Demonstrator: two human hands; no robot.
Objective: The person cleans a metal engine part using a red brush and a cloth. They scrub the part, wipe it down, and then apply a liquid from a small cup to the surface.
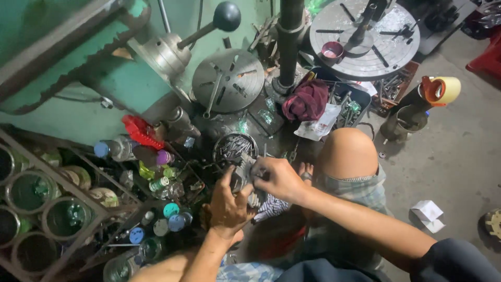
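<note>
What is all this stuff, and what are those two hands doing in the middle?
This is one picture, taken by a camera worn on a person's head, looking down at their own hands. The person is crouched on a workshop floor; that round thing is their bent knee. The left hand and the right hand are close together, both gripping a small grey metal part. It is too hidden by the fingers to say what kind of part it is. Just above the hands sits a round tin full of small metal pieces. The big green machine has a lever with a black ball handle, and round slotted metal tables. To the left are bottles with coloured caps and a rack of tins. A dark red rag lies nearby.
</note>
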